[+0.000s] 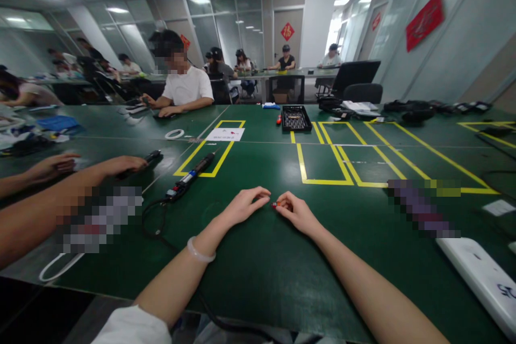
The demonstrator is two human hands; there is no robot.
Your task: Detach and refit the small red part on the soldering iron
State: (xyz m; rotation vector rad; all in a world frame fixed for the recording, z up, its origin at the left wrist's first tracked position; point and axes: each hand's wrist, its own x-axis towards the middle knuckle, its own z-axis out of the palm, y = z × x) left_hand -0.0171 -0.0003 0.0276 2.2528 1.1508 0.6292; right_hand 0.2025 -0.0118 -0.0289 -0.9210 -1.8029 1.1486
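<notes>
Just above the green tabletop, my right hand [297, 212] pinches a small red piece [274, 205] between thumb and fingertips; it is too small to name. Facing it from the left is my left hand [246, 205], empty, with its thumb apart from its gently bent fingers. A narrow gap separates the fingertips of both hands. Farther left lies a long, thin corded tool [192, 176] that looks like an electric screwdriver, its tip pointing away from me. Beyond my hands stands a black tray [296, 118] of small parts, with a red object [279, 119] beside it.
A co-worker's arm [92, 180] reaches in from the left, hand on a black tool [155, 157]. A printed sheet [226, 134] lies by yellow tape outlines [326, 181]. At right is a white power strip [475, 274]. Another person [187, 86] sits across the table.
</notes>
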